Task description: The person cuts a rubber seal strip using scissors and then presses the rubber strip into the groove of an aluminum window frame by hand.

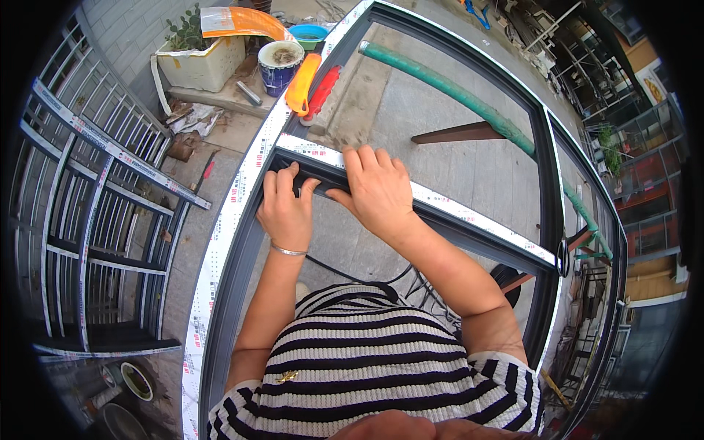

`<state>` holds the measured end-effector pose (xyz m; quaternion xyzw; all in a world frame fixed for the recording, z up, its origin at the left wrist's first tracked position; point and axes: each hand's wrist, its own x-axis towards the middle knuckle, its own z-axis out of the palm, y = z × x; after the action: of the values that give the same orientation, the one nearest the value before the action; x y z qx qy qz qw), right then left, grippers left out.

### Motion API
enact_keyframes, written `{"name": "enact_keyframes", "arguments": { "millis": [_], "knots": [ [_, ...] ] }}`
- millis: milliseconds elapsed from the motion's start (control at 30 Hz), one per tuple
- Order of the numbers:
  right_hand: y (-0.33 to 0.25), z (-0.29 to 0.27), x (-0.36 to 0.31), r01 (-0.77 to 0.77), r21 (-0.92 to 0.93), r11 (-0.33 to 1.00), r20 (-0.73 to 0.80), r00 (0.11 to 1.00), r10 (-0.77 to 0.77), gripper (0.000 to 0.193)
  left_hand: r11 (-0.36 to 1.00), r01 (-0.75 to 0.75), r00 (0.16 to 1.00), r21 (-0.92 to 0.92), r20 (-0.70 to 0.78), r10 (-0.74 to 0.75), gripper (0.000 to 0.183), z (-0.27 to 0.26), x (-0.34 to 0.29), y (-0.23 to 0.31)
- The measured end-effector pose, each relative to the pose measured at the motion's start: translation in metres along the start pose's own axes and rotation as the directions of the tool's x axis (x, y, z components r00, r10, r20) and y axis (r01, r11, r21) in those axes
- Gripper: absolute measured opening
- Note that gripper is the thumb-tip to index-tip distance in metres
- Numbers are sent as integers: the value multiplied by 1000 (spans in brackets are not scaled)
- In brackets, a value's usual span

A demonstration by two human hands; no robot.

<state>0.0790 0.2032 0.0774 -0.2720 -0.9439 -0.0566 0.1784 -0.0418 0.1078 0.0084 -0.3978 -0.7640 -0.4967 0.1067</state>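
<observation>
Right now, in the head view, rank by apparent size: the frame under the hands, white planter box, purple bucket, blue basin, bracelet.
Largest to smallest:
1. frame
2. white planter box
3. purple bucket
4. blue basin
5. bracelet

Gap between the hands: narrow; thumbs close together over the dark groove of the crossbar (447, 205).
Left hand (287, 209): side rail (233, 194) stands just to its left, crossbar directly ahead; corner cramped.
Right hand (380, 183): fingers laid over the crossbar, which bars the way forward at frame level; free run along the bar to its right.
Beyond both hands: wide opening down to paving (469, 172), crossed lower by a green pole (447, 88) and brown leg (462, 133).
Ahead of left hand: orange-handled object (301, 86) and red object (323, 92) obstruct the rail.
Below the hands: opening partly filled by forearms, cables (425, 292) and torso (367, 345).
</observation>
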Motion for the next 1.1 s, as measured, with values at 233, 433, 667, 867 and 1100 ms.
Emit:
{"name": "enact_keyframes", "arguments": {
  "millis": [233, 433, 667, 867, 1100],
  "knots": [
    [-3, 9, 10, 42, 66, 997, 23, 999, -43, 54, 996, -40, 997, -81, 64, 46, 34, -7, -1, -8],
    [-6, 12, 11, 28, 55, 998, -3, 1000, -28, 49, 984, -85, 996, -156, 24, 90, 41, -2, -9, -15],
    [-10, 15, 15, -14, 20, 1000, 45, 999, 13, 51, 982, -55, 998, -183, -4, 56, 40, 2, -16, -23],
    [-22, 23, 28, 17, 12, 1000, 30, 999, -17, 49, 980, -37, 999, -196, -10, 36, 38, 2, -16, -21],
    [-32, 28, 35, -5, 7, 1000, -36, 999, 5, 48, 989, -23, 1000, -147, 9, 24, 35, -2, -15, -20]
  ]
}}
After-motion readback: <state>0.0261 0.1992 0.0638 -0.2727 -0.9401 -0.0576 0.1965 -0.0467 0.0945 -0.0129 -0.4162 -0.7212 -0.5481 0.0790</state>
